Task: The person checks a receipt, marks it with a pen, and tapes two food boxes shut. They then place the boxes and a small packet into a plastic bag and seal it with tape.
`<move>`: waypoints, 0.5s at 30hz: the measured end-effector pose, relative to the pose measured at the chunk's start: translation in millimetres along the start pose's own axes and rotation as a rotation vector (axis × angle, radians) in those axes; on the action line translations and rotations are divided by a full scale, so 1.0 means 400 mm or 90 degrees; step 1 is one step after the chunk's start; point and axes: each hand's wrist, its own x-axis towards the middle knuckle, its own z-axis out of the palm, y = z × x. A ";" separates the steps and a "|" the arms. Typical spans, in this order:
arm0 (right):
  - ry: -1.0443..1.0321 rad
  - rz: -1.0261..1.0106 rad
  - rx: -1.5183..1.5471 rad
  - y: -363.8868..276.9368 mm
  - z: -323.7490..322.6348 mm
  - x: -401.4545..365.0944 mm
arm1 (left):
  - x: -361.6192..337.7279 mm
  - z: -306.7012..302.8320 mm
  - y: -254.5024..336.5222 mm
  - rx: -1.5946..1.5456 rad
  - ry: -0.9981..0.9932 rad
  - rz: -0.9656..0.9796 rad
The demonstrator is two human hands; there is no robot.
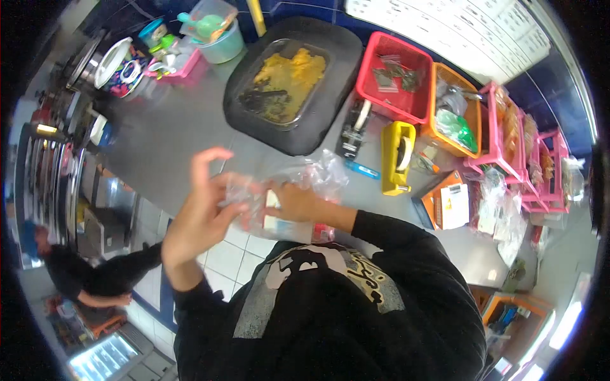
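Grey steel bench (171, 127) fills most of the view, pretty cluttered, with white floor tiles (235, 254) showing below its edge. Looks like some small food prep spot, dark blue walls at the back.

Both hands are up over the near edge of the bench, working a clear plastic bag (318, 174). The right hand (298, 202) has its fingers closed around the bag, and there's something white inside, right at the fingertips. The left hand (203, 213) pinches the bag's other side with the thumb and lower fingers, while the index finger sticks up, curled and free. So the bag hangs between the two sets of fingers, off the bench.

Straight beyond the fingers sits a big black tray (330, 82) carrying a glass dish (286, 79) of yellow food. Beyond the right fingers and off to that side are a black tape dispenser (352, 130), a yellow tape dispenser (398, 155), then a red basket (397, 76) and an orange basket (454, 114). Pink racks (508, 140) stand further out that way. Far beyond the left fingers is a teal bowl (222, 38).

Another person (95, 279) in black crouches on the floor, well off to the left.
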 end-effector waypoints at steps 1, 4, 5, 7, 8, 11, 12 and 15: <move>-0.041 -0.023 0.019 -0.005 -0.009 -0.005 | -0.019 -0.003 0.019 0.012 0.000 -0.017; -0.123 0.000 0.021 -0.026 -0.111 -0.049 | -0.013 0.000 0.010 0.059 -0.019 -0.029; -0.049 -0.073 0.080 -0.015 -0.129 -0.076 | -0.006 -0.002 0.005 0.099 -0.007 -0.036; 0.042 -0.224 0.298 0.010 -0.229 -0.137 | 0.002 -0.009 -0.007 0.081 0.004 -0.048; 0.058 -0.301 0.460 0.034 -0.329 -0.186 | 0.003 -0.015 -0.015 0.058 0.028 -0.072; 0.356 -0.110 0.341 0.246 -0.544 -0.315 | -0.003 -0.028 -0.022 0.026 0.021 -0.072; 0.499 0.086 0.163 0.338 -0.584 -0.339 | -0.004 -0.029 -0.021 0.002 0.025 -0.073; 0.480 0.383 -0.424 0.712 -0.590 -0.415 | 0.009 -0.037 -0.003 0.015 -0.007 -0.072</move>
